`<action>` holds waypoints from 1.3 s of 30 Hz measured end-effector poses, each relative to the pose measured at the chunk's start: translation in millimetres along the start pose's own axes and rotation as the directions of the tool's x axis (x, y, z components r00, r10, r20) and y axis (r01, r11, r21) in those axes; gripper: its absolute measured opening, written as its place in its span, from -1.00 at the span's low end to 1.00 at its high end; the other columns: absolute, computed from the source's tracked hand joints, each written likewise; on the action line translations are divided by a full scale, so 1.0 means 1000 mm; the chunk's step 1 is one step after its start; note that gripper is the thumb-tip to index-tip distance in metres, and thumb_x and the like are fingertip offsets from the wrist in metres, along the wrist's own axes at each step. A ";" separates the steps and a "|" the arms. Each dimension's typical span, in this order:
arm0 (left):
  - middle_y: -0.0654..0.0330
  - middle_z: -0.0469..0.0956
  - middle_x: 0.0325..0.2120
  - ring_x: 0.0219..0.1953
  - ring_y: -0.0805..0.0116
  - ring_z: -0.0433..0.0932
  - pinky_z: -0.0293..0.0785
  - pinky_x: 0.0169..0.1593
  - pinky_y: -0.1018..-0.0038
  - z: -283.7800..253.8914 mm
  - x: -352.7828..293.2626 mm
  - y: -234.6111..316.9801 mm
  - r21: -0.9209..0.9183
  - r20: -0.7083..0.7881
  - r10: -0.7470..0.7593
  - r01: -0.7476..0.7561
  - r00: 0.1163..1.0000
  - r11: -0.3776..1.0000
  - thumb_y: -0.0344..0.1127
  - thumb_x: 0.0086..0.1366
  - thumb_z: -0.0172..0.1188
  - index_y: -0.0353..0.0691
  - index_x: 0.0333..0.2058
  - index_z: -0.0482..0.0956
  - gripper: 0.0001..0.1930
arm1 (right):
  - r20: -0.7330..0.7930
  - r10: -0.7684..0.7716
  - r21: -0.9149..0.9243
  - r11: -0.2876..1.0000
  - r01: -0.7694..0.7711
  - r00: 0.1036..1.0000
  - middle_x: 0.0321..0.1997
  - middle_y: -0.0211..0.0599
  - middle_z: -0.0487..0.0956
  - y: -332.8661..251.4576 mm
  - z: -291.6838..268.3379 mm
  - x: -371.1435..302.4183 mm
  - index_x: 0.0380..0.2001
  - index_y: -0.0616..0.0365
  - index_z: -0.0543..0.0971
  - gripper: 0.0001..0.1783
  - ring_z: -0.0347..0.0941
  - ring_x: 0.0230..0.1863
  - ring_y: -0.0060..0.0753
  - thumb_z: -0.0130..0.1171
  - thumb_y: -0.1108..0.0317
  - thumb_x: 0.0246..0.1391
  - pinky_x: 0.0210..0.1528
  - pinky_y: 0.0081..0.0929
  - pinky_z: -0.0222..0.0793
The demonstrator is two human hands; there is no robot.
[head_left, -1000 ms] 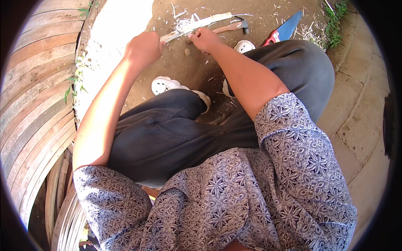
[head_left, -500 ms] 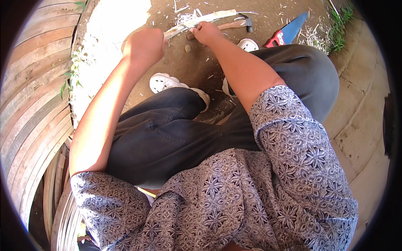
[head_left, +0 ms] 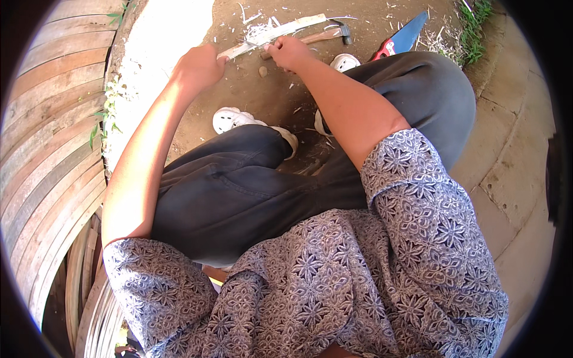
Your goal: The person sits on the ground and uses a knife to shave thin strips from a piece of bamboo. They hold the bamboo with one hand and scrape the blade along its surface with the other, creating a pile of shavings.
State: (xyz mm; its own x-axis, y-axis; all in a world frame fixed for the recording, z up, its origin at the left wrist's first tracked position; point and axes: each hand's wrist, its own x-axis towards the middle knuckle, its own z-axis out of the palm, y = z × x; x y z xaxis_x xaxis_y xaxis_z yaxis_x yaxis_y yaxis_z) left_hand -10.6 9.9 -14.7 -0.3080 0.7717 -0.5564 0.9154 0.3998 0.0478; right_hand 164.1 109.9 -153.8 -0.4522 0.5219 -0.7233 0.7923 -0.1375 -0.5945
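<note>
The long pale wooden strip [head_left: 292, 27] stayed gripped by the left hand [head_left: 200, 65], while the right hand [head_left: 289, 53], hold unclear, moved slightly back.

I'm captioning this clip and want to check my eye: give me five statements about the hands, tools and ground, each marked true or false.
1. The left hand holds one end of a pale wood strip. True.
2. The saw has a red blade. False: its blade is blue and its handle red.
3. Pale shavings lie on the ground beside the strip. True.
4. The hammer lies to the right of the saw. False: it lies to the left of it.
5. The right hand is nearer the hammer than the saw. True.
</note>
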 end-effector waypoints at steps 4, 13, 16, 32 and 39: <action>-0.17 0.65 -0.44 -0.31 -0.14 0.65 0.53 -0.16 0.07 0.004 0.002 -0.003 0.006 0.000 0.006 -0.006 1.000 1.000 -0.07 0.41 0.09 -0.39 -0.31 0.63 -0.59 | 0.043 0.034 0.035 0.999 -0.035 0.998 -0.24 -0.18 0.69 0.000 0.001 0.004 -0.18 0.11 0.63 -0.51 0.64 -0.18 -0.20 0.16 -0.14 0.20 -0.04 -0.19 0.49; -0.15 0.67 -0.37 -0.23 -0.09 0.68 0.59 -0.11 0.11 -0.004 -0.002 0.010 0.078 0.061 0.005 -0.010 0.998 0.997 -0.06 0.38 0.16 -0.37 -0.25 0.67 -0.60 | -0.077 0.016 -0.074 0.997 -0.022 0.997 -0.01 -0.11 0.66 0.022 0.024 0.047 -0.09 0.06 0.65 -0.51 0.56 0.07 -0.03 0.15 -0.13 0.22 0.13 -0.12 0.44; -0.13 0.68 -0.36 -0.23 -0.08 0.68 0.59 -0.11 0.12 -0.004 -0.004 0.008 0.091 0.050 0.019 -0.023 0.999 0.996 -0.06 0.38 0.16 -0.35 -0.23 0.68 -0.61 | -0.135 0.011 -0.138 0.990 -0.030 0.991 -0.03 -0.11 0.67 0.020 0.026 0.050 -0.10 0.09 0.64 -0.52 0.56 0.08 -0.04 0.13 -0.11 0.24 0.12 -0.12 0.44; -0.13 0.67 -0.38 -0.28 -0.09 0.68 0.61 -0.18 0.09 -0.003 -0.011 0.014 0.169 0.039 0.054 -0.060 0.998 0.984 -0.11 0.41 0.14 -0.33 -0.27 0.67 -0.65 | -0.014 0.003 -0.007 1.000 -0.003 1.000 -0.40 -0.16 0.69 0.005 0.012 0.018 -0.34 0.15 0.66 -0.45 0.64 -0.23 -0.16 0.17 -0.20 0.17 -0.06 -0.21 0.49; -0.12 0.65 -0.44 -0.33 -0.12 0.67 0.60 -0.25 0.09 0.001 -0.009 0.020 0.175 0.028 0.098 -0.102 0.995 0.979 -0.09 0.39 0.14 -0.33 -0.36 0.65 -0.63 | -0.102 0.042 -0.021 0.999 -0.045 0.994 -0.35 -0.13 0.70 0.022 0.024 0.046 -0.37 0.13 0.71 -0.44 0.65 -0.20 -0.17 0.15 -0.20 0.19 -0.07 -0.19 0.50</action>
State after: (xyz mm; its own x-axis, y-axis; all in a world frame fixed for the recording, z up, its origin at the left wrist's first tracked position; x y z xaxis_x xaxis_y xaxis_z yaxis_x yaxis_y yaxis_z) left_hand 10.5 10.8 -9.8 -0.2093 0.7933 -0.5718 0.9731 0.2265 -0.0420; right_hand 151.3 110.9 -208.6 -0.3740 0.5990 -0.7080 0.8200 -0.1430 -0.5542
